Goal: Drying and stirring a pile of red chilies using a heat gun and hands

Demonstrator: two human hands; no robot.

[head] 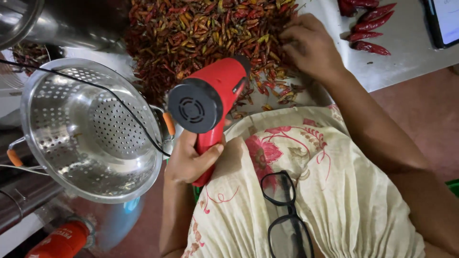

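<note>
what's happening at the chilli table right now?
A person holds a red heat gun by its handle in the left hand, nozzle aimed at a heap of dried chillies on the metal table. The right hand rests on the heap's edge, fingers in the chillies. An empty steel colander sits to the left, with the black cord running across it. A few larger red chillies lie apart.

Dim warm indoor light, glare on steel colander (91, 129), soft blur and distortion at edges
</note>
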